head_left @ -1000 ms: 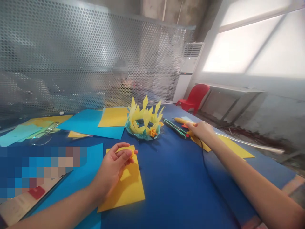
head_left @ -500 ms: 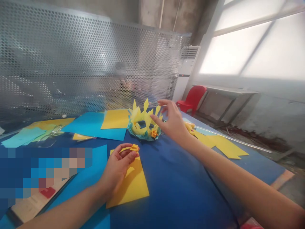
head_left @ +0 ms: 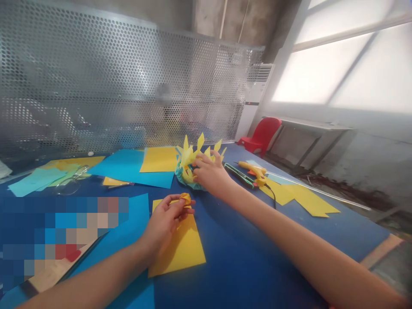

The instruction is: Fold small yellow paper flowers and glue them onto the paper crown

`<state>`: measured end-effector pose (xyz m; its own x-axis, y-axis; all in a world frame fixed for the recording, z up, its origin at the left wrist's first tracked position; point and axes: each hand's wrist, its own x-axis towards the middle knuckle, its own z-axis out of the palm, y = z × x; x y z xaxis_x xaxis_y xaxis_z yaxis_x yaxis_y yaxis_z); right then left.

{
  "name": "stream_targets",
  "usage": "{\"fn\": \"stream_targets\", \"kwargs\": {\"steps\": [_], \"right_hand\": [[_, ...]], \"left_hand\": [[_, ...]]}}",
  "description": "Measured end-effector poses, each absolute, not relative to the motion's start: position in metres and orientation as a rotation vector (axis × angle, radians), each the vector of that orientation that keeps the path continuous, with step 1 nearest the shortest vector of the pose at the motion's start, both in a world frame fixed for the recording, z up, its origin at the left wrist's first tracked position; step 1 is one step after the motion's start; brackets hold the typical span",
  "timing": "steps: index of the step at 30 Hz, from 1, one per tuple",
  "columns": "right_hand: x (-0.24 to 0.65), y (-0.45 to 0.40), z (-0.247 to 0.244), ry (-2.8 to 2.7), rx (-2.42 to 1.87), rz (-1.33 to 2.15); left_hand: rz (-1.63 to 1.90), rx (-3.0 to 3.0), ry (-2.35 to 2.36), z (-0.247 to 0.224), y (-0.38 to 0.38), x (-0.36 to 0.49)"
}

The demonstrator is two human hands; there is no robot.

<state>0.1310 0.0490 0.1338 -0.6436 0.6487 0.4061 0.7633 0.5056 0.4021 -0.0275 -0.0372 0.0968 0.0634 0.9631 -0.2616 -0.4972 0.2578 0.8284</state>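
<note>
My left hand [head_left: 167,216] pinches a small folded yellow-orange paper flower [head_left: 186,198] between thumb and fingers, above a yellow paper sheet [head_left: 189,251]. Further forward stands a paper crown [head_left: 184,161] with pale yellow pointed pieces and a blue-green band. My right hand [head_left: 210,174] is at the crown's front right side, its fingers curled on the crown. It covers part of the band and the orange flower there. Just right of this hand lie a green utility knife [head_left: 240,175] and a yellow glue gun [head_left: 254,168] with a black cord.
Blue sheets [head_left: 128,165] and a yellow sheet [head_left: 159,159] lie at the back left, near glasses [head_left: 72,182] and teal paper [head_left: 35,181]. Yellow cut pieces [head_left: 309,199] are at right. A perforated metal screen [head_left: 112,86] borders the table; a red chair [head_left: 265,133] stands beyond.
My right hand has moved left and down onto the crown, uncovering the glue gun and knife. My left hand still holds the small flower, now turned slightly. The view has shifted a little.
</note>
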Motion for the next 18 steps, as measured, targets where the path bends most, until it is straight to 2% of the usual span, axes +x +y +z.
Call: {"fn": "stream_targets", "kwargs": {"steps": [18], "right_hand": [[0.159,0.019,0.098,-2.278,-1.151,-0.792]], "left_hand": [[1.152,0.673,0.880,0.072,-0.012,-0.009]]}}
